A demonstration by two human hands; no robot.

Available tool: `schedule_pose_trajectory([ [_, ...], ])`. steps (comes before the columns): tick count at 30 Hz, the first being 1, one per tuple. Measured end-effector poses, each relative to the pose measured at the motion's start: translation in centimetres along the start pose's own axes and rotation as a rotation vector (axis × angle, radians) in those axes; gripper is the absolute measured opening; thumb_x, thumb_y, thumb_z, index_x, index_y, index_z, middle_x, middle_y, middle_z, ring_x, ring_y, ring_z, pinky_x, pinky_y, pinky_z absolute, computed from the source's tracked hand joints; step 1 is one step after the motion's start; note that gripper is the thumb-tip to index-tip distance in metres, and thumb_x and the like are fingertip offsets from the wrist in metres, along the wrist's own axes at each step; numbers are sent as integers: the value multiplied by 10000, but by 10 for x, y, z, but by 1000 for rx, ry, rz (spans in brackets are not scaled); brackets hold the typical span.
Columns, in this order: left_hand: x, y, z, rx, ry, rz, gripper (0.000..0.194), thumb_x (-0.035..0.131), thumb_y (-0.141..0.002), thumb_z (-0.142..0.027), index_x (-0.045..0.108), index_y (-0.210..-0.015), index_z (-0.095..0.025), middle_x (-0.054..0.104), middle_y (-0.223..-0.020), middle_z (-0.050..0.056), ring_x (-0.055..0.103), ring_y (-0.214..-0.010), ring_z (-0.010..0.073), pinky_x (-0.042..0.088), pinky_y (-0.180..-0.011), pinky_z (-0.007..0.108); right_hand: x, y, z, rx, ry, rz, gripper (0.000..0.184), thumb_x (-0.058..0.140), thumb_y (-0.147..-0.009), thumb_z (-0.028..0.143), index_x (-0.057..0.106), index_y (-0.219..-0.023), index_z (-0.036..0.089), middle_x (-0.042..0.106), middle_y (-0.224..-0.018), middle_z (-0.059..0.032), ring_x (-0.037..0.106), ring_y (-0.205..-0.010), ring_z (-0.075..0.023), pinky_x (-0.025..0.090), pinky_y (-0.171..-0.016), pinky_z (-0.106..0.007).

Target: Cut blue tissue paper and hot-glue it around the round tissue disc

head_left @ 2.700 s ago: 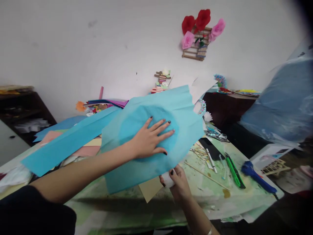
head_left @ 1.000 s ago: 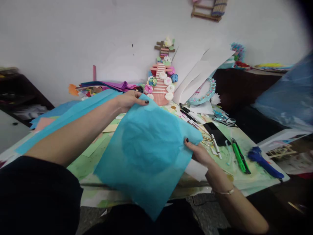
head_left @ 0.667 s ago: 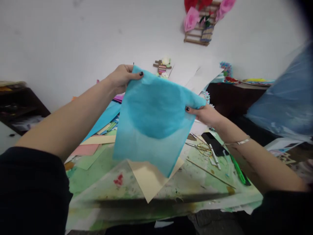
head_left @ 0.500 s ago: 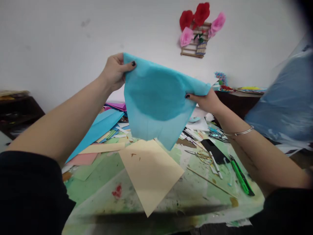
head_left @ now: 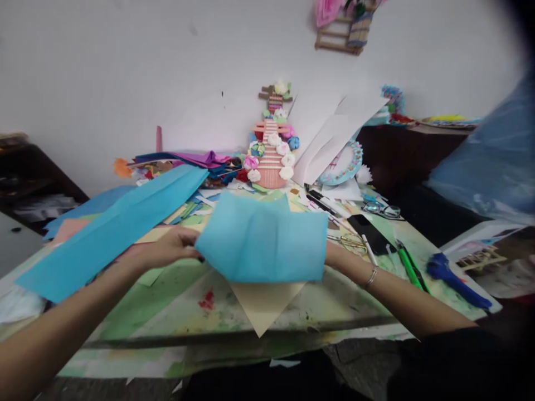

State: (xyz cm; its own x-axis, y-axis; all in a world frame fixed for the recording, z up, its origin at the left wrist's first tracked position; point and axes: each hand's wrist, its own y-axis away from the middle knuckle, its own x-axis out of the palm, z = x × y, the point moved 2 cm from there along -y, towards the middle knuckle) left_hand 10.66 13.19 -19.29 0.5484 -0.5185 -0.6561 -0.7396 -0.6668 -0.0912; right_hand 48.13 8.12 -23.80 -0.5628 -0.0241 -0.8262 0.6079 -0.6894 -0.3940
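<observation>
A sheet of light blue paper (head_left: 261, 242), thin and lightly creased, spreads low over the table between my hands. My left hand (head_left: 178, 245) pinches its left corner between thumb and fingers. At the right edge, my right hand (head_left: 332, 254) has hold of the sheet, its fingers mostly hidden behind the paper. Under the blue sheet lies a cream paper square (head_left: 263, 306), of which only the near corner shows. A long folded strip of blue paper (head_left: 121, 225) stretches across the left side of the table.
Scissors (head_left: 349, 242), a black phone (head_left: 371, 234), a green cutter knife (head_left: 411, 267) and a blue tool (head_left: 457, 280) lie to the right. A flower-decorated pink instrument model (head_left: 271, 156) stands at the back. Glasses (head_left: 382, 209) rest near the phone.
Both hands have come down from chest height with the blue paper, from upright before the wall to just above the table. The view has tilted downward, and the sheet now covers most of the cream square.
</observation>
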Motion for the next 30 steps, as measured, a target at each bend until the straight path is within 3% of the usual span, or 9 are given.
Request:
schedule_pose_trajectory([
  [2,35,19,11,1,28,108,156,679,-807,-287,698,-741,-146,724,-743,19,673,-699,154,549,-661,246,23,18,6,-52,-21,129,300,536,-929,296,670,-1197,288,630,-1324,-38,541,-1273,-211,412,-1109,-391],
  [4,56,36,14,54,28,158,183,624,-848,-324,660,-775,-161,712,-860,47,659,-814,174,533,-753,277,33,35,15,-107,21,238,462,544,-872,183,588,-1327,252,548,-1422,-64,418,-1387,-222,295,-1179,-458],
  [7,68,53,10,100,-69,186,159,562,-875,-304,606,-970,-184,638,-994,76,595,-921,198,492,-795,305,33,54,30,-139,136,317,701,514,-786,82,409,-1471,184,388,-1537,-105,221,-1478,-228,161,-1204,-534],
  [10,71,60,-3,164,-295,259,305,578,-835,-264,573,-1138,-240,575,-1007,73,526,-962,233,452,-832,365,29,63,47,-168,157,342,700,538,-790,123,407,-1474,191,389,-1536,-96,188,-1487,-221,118,-1210,-523],
  [13,75,59,-21,290,-446,324,248,589,-782,-192,596,-1025,-240,555,-998,75,485,-975,261,398,-888,447,30,65,61,-229,143,340,639,536,-812,132,456,-1443,185,456,-1494,-101,224,-1476,-211,142,-1213,-500],
  [17,80,60,-35,363,-414,356,96,539,-779,-104,519,-804,-195,565,-1013,85,502,-979,248,400,-892,448,32,66,67,-265,77,333,629,504,-776,54,520,-1393,176,528,-1435,-99,304,-1448,-211,238,-1196,-491],
  [26,75,76,-25,422,-619,258,167,438,-799,-51,518,-798,-198,577,-819,57,515,-766,210,411,-782,393,24,70,54,-173,-151,276,559,393,-840,89,552,-1367,183,605,-1349,-118,481,-1341,-206,399,-1105,-484],
  [30,81,82,-29,536,-713,228,135,511,-814,-103,587,-862,-205,641,-1053,92,555,-1066,264,353,-1024,488,19,64,54,-163,-191,273,484,389,-902,155,575,-1347,190,625,-1323,-123,533,-1292,-198,409,-1101,-460],
])
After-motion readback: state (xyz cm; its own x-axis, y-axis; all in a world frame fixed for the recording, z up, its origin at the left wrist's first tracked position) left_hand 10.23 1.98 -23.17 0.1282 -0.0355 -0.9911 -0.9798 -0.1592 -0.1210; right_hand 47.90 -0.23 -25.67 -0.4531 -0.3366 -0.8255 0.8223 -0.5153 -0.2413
